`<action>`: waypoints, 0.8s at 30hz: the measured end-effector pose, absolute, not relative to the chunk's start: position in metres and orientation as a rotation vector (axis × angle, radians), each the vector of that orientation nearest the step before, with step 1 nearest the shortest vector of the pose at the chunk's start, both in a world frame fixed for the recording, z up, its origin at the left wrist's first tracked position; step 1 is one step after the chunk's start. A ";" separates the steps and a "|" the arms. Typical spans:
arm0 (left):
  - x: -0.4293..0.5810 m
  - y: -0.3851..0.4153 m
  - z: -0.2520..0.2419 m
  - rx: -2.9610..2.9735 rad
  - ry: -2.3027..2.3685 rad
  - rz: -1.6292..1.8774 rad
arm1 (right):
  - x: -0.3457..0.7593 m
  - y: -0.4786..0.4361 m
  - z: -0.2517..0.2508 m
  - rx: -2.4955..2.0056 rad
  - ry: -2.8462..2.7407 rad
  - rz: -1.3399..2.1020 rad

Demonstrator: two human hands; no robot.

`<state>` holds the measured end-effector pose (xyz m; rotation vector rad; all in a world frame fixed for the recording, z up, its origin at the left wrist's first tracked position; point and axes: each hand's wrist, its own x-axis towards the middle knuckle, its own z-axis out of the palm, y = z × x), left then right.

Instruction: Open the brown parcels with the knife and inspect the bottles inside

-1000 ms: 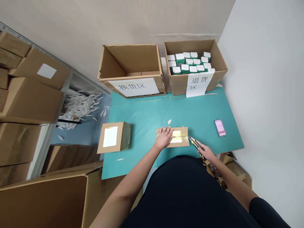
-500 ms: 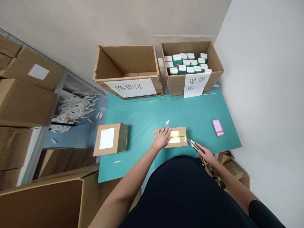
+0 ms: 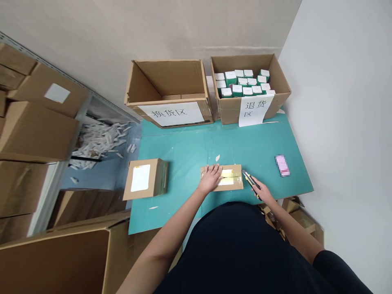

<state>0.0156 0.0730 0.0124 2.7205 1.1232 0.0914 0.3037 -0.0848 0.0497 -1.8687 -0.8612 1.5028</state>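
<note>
On the green tabletop (image 3: 190,147) lies a small cardboard box (image 3: 237,184) with shiny tape along its top and a pale label. My left hand (image 3: 210,179) rests flat on the left end of this box, fingers spread. Its palm covers part of the top. My right hand (image 3: 262,192) is closed around a black and yellow utility knife (image 3: 251,184). The knife's tip is at the right end of the box, near the upper corner; whether it touches is too small to tell.
A larger taped box (image 3: 141,178) with a white label sits at the table's left. Behind stand two open cartons with paper signs, one (image 3: 174,112) at left, the other (image 3: 229,110) holding several green-and-white boxes. A pixelated pink item (image 3: 282,165) lies at right. Stacked cartons (image 3: 39,130) fill the left.
My right hand has moved the knife slightly up along the box's right end, the blade tip now nearer its far corner. My left hand stays on the box. The whole view has shifted slightly.
</note>
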 end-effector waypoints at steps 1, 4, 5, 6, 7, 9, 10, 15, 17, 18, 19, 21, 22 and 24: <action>0.016 0.073 0.013 2.717 1.125 0.091 | 0.303 -0.085 0.050 -1.864 -0.852 1.492; 0.016 0.073 0.013 2.698 1.126 0.099 | 0.303 -0.086 0.050 -1.836 -0.836 1.480; 0.016 0.073 0.013 2.689 1.126 0.105 | 0.303 -0.086 0.050 -1.829 -0.835 1.483; 0.016 0.073 0.013 2.680 1.126 0.111 | 0.303 -0.086 0.049 -1.824 -0.836 1.491; 0.016 0.073 0.013 2.671 1.127 0.117 | 0.303 -0.086 0.049 -1.820 -0.836 1.499; 0.016 0.072 0.013 2.660 1.128 0.123 | 0.304 -0.086 0.048 -1.813 -0.839 1.519; 0.016 0.072 0.013 2.658 1.130 0.123 | 0.304 -0.087 0.048 -1.810 -0.842 1.529; 0.015 0.072 0.013 2.668 1.136 0.094 | 0.308 -0.091 0.050 -1.802 -0.879 1.557; 0.015 0.071 0.012 2.675 1.137 0.093 | 0.308 -0.094 0.050 -1.805 -0.900 1.561; 0.015 0.071 0.012 2.677 1.138 0.096 | 0.309 -0.095 0.050 -1.804 -0.912 1.562; 0.015 0.071 0.012 2.680 1.138 0.099 | 0.309 -0.097 0.050 -1.804 -0.925 1.564; 0.015 0.070 0.012 2.681 1.142 0.103 | 0.310 -0.099 0.049 -1.800 -0.949 1.573; 0.015 0.070 0.012 2.681 1.142 0.104 | 0.311 -0.101 0.049 -1.799 -0.958 1.578; 0.016 0.070 0.013 2.679 1.138 0.103 | 0.313 -0.102 0.050 -1.797 -0.979 1.592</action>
